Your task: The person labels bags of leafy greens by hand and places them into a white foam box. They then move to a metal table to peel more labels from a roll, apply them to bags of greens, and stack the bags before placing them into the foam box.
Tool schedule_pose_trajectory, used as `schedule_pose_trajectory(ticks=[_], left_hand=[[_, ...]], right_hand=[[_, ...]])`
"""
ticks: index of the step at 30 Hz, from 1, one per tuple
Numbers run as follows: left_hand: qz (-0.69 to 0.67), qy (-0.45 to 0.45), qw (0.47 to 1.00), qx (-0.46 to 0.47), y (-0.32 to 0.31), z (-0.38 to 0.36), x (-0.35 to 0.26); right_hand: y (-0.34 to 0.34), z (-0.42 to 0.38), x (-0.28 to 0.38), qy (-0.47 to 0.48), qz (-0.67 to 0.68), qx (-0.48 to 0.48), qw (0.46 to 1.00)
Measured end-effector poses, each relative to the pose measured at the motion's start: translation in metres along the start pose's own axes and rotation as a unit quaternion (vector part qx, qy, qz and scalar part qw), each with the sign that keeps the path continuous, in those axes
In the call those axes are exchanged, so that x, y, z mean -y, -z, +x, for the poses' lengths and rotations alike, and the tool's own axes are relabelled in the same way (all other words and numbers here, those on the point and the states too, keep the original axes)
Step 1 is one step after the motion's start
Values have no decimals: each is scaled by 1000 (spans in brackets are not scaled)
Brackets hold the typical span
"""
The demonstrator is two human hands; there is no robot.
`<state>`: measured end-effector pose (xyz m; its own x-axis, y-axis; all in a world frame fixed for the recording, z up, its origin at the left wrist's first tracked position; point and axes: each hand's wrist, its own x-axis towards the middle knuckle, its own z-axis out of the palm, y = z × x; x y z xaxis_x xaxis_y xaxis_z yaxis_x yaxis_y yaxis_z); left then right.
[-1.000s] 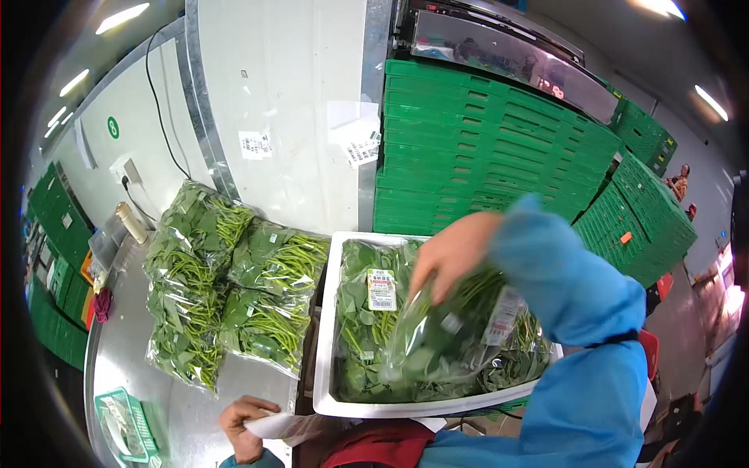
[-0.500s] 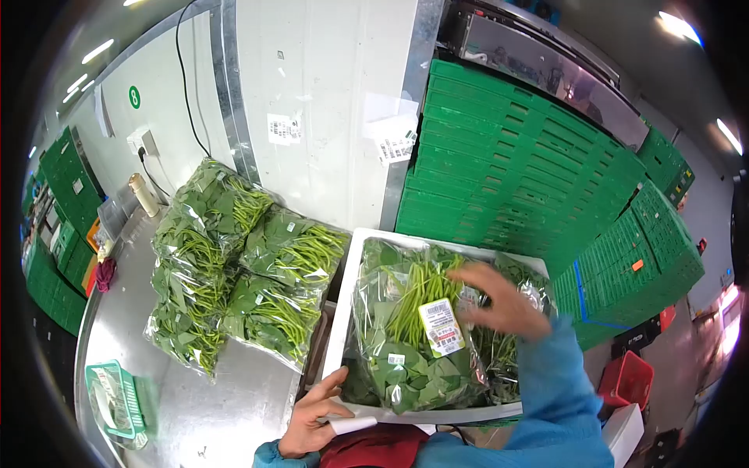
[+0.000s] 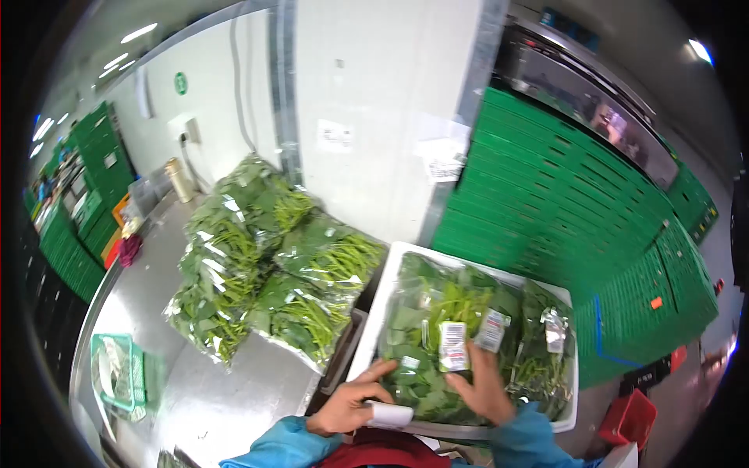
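Bagged leafy greens with labels (image 3: 452, 300) lie in a white foam box (image 3: 382, 273). My right hand (image 3: 485, 390) rests on the bags, fingers apart, by the lower edge of a white label (image 3: 454, 346). Another label (image 3: 492, 330) is just above its fingertips. Over the box's left front edge is my left hand (image 3: 351, 402), its fingers curled round a small white roll (image 3: 392, 414) and its fingertips near the leaves. More bagged greens (image 3: 308, 300) are piled on the metal table (image 3: 234, 390) to the left.
Green crates (image 3: 538, 179) are stacked behind the box, with more (image 3: 647, 296) at the right. A green basket (image 3: 117, 373) sits on the table's left side. A red bin (image 3: 629, 417) is on the floor at the right. A white wall panel (image 3: 367, 117) rises behind the table.
My right hand has moved down towards the front of the box. My left hand has come over the box's edge near the leaves. The view has shifted, so the scene sits further right.
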<state>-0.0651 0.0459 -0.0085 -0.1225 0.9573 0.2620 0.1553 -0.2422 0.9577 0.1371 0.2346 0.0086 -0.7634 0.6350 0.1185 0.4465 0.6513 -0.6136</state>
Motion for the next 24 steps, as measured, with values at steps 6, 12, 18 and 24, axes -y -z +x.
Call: schedule_pose_trajectory(ticks=[6, 12, 18, 24], left_hand=[[-48, -9, 998, -49, -2, -10, -6], [-177, 88, 925, -325, 11, -70, 11], [-134, 48, 878, -457, 49, -64, 0], [45, -34, 903, -426, 73, -53, 6]], right_hand=[[28, 78, 86, 263, -162, -40, 950], [-67, 118, 28, 248, -195, 79, 946], [-78, 85, 139, 202, 286, 354, 868], [-120, 64, 140, 30, 354, 353, 866]])
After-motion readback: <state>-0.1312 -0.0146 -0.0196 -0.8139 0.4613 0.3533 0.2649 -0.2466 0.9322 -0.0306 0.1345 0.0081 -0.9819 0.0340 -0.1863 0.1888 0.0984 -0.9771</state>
